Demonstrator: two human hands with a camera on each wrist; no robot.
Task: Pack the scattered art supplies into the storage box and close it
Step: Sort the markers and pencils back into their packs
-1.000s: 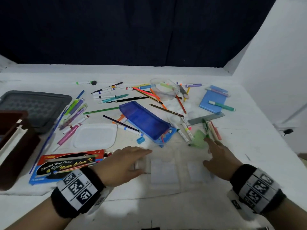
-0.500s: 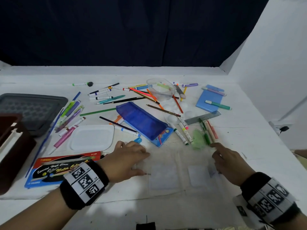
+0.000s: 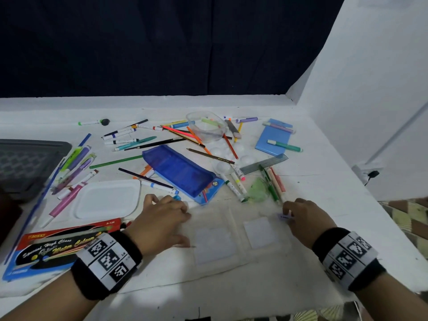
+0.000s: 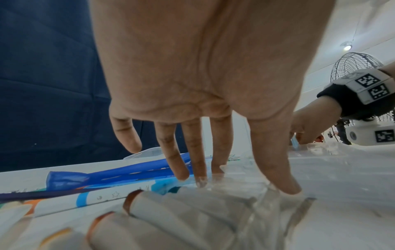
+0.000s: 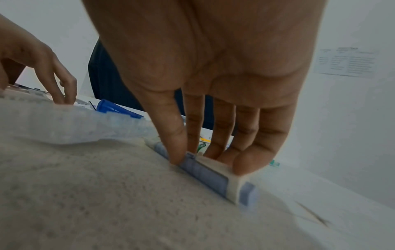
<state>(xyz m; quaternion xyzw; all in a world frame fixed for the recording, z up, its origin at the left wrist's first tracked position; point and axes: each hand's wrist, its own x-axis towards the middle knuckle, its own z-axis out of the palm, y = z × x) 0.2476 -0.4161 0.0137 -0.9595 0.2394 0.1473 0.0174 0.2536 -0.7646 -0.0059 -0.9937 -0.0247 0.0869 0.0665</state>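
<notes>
White table (image 3: 312,181) before us is strewn with markers and pencils around a blue pencil case (image 3: 183,172). Our left hand (image 3: 162,222) presses spread fingers on a clear plastic sheet (image 3: 231,239) at six o'clock; our right hand (image 3: 305,220), at four o'clock, pinches a small blue-and-white eraser (image 5: 215,177). We cannot pick out the storage box with certainty.

Clear glossy plastic sleeve (image 3: 215,237) — on a matt white table (image 3: 324,193); translucent plastic cup (image 3: 207,128).
</notes>
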